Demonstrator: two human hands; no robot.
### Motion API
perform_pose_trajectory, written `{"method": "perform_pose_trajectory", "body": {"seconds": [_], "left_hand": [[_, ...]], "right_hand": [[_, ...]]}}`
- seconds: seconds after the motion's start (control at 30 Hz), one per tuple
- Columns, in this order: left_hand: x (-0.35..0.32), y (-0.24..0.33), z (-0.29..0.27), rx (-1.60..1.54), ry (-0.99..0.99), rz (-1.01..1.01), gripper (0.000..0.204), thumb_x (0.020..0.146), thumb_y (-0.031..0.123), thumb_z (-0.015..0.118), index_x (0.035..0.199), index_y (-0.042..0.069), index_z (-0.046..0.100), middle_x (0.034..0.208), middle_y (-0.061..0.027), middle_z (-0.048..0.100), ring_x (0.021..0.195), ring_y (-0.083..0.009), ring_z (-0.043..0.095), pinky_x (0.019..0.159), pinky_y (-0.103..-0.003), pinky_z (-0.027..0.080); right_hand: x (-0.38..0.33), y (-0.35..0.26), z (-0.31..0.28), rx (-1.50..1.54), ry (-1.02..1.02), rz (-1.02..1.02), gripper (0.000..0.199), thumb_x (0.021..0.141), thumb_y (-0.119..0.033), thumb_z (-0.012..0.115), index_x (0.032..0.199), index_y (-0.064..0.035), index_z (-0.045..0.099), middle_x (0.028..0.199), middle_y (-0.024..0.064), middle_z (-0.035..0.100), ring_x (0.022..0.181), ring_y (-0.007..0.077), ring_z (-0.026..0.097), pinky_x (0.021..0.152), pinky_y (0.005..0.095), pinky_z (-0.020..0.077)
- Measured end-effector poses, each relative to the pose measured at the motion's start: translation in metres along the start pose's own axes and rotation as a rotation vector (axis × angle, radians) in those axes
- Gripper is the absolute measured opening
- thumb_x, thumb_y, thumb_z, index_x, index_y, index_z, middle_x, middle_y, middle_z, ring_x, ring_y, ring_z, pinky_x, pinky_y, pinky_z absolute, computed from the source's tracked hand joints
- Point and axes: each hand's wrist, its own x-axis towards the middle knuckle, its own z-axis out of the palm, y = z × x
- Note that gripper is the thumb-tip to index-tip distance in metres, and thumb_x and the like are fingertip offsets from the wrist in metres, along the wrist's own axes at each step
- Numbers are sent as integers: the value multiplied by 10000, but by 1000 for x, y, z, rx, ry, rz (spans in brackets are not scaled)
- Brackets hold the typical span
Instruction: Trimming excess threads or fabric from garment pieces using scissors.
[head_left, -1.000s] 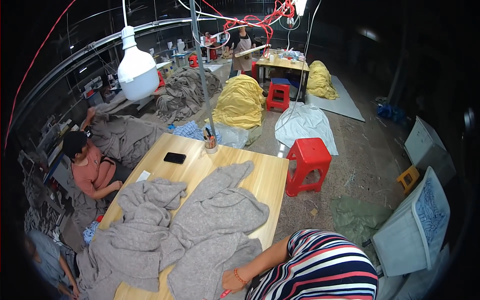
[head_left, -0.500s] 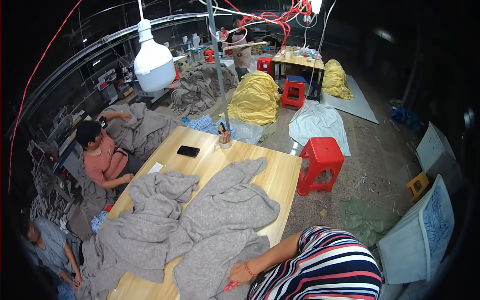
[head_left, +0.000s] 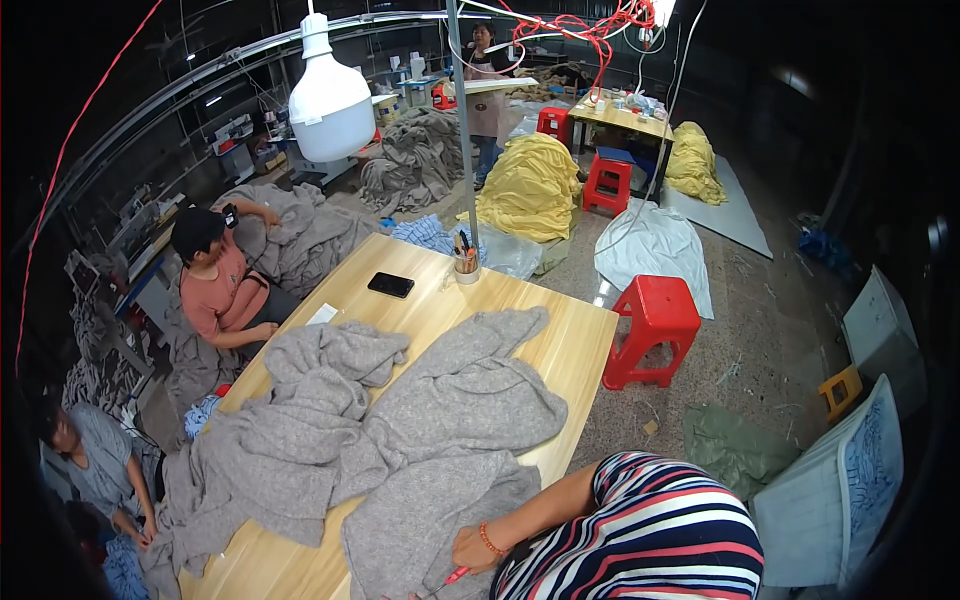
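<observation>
At the lower edge my right hand (head_left: pixel 470 550) is closed around a small tool with a pinkish-red handle (head_left: pixel 457 575). Its thin tip points down to the left over the grey knit garment (head_left: pixel 410 530); whether it touches the cloth I cannot tell. An orange bead bracelet circles that wrist, and the striped sleeve (head_left: pixel 650 520) covers the upper arm. More grey knit cloth (head_left: pixel 290 440) lies crumpled across the table to the left. My left hand is not in view.
The wooden table (head_left: pixel 560 330) bears a phone (head_left: pixel 391 285) and a pen cup (head_left: pixel 467 266). A red stool (head_left: pixel 655 325) stands off its right corner. Two seated people (head_left: pixel 225 290) (head_left: pixel 100 470) are at the left. A lamp (head_left: pixel 330 110) hangs above. A white bin (head_left: pixel 830 500) stands right.
My right hand has shifted slightly left with the red-handled tool, and more of the tool now shows. The whole view has moved a little. The grey garments lie much as before.
</observation>
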Motion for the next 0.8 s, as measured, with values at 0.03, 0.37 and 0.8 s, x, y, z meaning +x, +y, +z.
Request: {"method": "perform_pose_trajectory", "body": {"seconds": [0.03, 0.37, 0.8], "left_hand": [[3, 4, -6, 274, -140, -74, 832, 853, 781, 385, 1547, 342, 253, 1567, -308, 183, 1376, -620, 174, 1049, -743, 185], [-10, -15, 40, -188, 148, 93, 852, 870, 700, 446, 1544, 204, 286, 1543, -304, 242, 1367, -603, 220, 1054, -737, 192], [-11, -12, 34, -285, 239, 145, 788, 887, 721, 411, 1515, 247, 364, 1558, -242, 280, 1388, -570, 228, 1068, -721, 188]], "right_hand": [[4, -1, -1, -2, 2, -7, 294, 737, -304, 685, 788, -17, 648, 798, 169, 674, 827, 349, 671, 770, 427, 534], [-4, -3, 14, 46, 145, -5, 261, 813, -263, 656, 897, -25, 589, 775, 170, 662, 812, 348, 669, 721, 433, 519], [-17, 11, 21, 104, 139, 80, 276, 772, -259, 702, 874, -11, 636, 840, 195, 673, 865, 372, 668, 784, 457, 521]]}}
